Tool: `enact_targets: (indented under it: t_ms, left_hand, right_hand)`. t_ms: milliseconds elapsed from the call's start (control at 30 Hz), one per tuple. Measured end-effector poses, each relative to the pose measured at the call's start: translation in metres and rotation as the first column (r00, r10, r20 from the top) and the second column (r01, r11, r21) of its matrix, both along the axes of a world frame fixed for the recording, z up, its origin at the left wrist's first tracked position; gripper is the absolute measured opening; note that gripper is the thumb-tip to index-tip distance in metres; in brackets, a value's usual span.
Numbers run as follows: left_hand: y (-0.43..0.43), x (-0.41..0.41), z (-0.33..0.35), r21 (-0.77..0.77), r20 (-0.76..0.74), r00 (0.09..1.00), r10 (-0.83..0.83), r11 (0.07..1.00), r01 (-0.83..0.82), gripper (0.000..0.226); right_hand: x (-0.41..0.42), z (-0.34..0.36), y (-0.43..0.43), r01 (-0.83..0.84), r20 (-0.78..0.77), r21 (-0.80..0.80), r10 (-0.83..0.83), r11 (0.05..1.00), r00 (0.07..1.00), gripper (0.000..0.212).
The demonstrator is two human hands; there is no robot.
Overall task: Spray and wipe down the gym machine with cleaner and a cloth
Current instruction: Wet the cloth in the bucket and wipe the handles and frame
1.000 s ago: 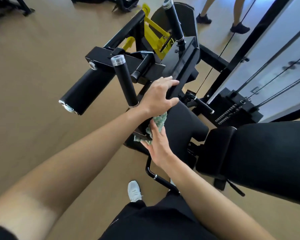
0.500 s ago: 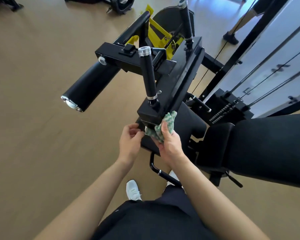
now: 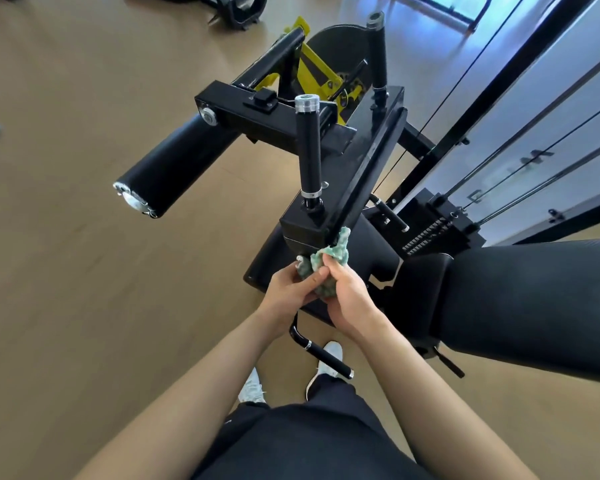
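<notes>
Head view: closest to me, below both wrists, are my dark trousers and my white shoes on the tan floor. Between the shoes and my hands, a short black handle with metal rings comes out from under the seat pad. My left hand and my right hand are close together, side by side, and both grasp the cloth, a bunched green and white rag. The left fingers are curled round its left side, and the right thumb and fingers pinch its right side. The upper part of the cloth stands out just beyond my right knuckles and touches the low end of a slanted black bar on the gym machine. The seat pad lies under both hands. To the right of my right hand is the big black back pad. Straight beyond the hands an upright grip with a silver cap rises from the black frame box. Beyond my left hand and more to the left, a thick roller pad points out over the floor. Beyond my right hand, to the right, I see the weight stack with thin cables going up. Farthest from the hands are a yellow part and a second grip.
</notes>
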State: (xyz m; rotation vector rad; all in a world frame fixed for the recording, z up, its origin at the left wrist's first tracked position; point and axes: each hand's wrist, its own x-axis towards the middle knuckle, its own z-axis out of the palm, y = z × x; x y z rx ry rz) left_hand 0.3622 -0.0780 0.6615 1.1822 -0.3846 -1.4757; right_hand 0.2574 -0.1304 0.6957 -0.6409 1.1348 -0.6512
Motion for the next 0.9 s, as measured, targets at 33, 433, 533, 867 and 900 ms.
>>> enact_targets:
  t_ms: [33,433,533,867,900]
  left_hand:
    - [-0.001,-0.001,0.0,0.033,-0.016,0.999,0.043,0.999,-0.043,0.042]
    - [-0.029,0.017,0.012,0.336,-0.006,0.864,0.503,0.815,-0.472,0.01]
    - [-0.036,0.034,0.012,0.317,0.041,0.825,0.564,0.776,-0.546,0.013]
    - [-0.029,0.009,0.013,0.213,0.091,0.897,0.433,0.871,-0.442,0.018]
    - [-0.027,0.002,0.014,0.2,0.088,0.913,0.397,0.891,-0.407,0.017]
  right_hand:
    - [-0.002,0.002,-0.001,0.008,0.032,0.031,-0.009,0.999,0.999,0.031]
    - [0.003,0.01,-0.001,0.195,-0.116,-0.049,-0.199,0.98,0.973,0.025]
    - [0.033,0.011,0.001,0.347,0.035,0.177,-0.358,0.921,0.933,0.024]
    - [0.023,-0.004,0.004,0.447,0.117,0.318,-0.503,0.836,0.856,0.016]
    - [0.015,-0.005,0.003,0.471,0.105,0.298,-0.519,0.83,0.848,0.019]
